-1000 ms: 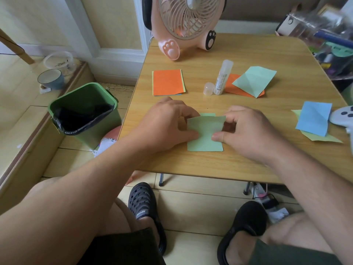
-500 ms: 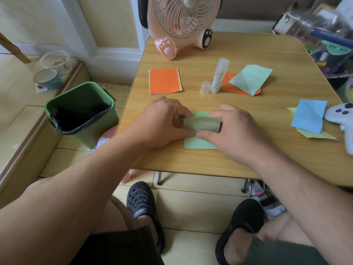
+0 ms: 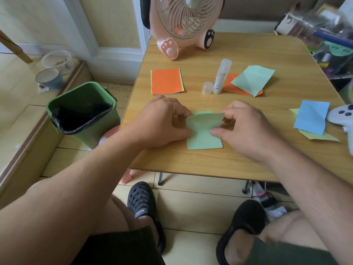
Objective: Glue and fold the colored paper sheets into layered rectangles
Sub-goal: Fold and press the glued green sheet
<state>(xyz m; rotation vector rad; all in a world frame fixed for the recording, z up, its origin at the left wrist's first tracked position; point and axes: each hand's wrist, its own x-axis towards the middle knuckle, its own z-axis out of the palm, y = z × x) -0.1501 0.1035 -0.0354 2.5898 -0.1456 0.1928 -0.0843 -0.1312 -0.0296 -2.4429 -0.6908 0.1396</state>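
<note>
Both hands (image 3: pixel 164 121) (image 3: pixel 246 129) pinch smooth green paper (image 3: pixel 204 131), seemingly folded.

We see a green paper sheet (image 3: pixel 204 137) lying near the table's front edge, its far flap lifted.

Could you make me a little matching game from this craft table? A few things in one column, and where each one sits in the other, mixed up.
Things:
1. glue stick
2. orange paper stack
3. blue sheet
4. green sheet

Places:
A. right side of the table, beside a white game controller
B. pinched between the left hand and right hand
C. upright beside its loose cap
D. flat, beyond the left hand

Pairs: 1-C, 2-D, 3-A, 4-B
</note>
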